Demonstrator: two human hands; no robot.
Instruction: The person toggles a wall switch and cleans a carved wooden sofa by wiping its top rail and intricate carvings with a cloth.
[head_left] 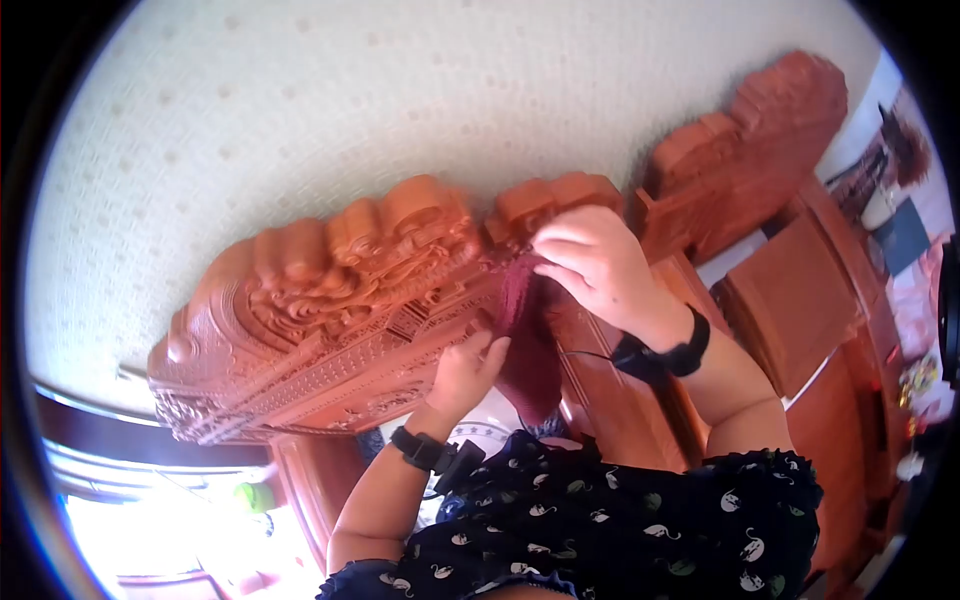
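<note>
A dark red knitted or cloth piece (530,375) hangs between my hands, in front of a carved reddish wooden headboard (330,290). My right hand (590,262) pinches near its upper end, beside the headboard's carved top. Lower and to the left, my left hand (470,368) is at the cloth's left edge, fingers curled towards it; its fingertips are partly hidden against the cloth and wood. Both wrists wear black bands with small devices.
Another carved wooden piece (740,150) stands at the upper right, with a wooden cabinet or drawer front (795,300) below it. Patterned pale wall (400,90) rises behind. A bright window (180,530) is at the lower left.
</note>
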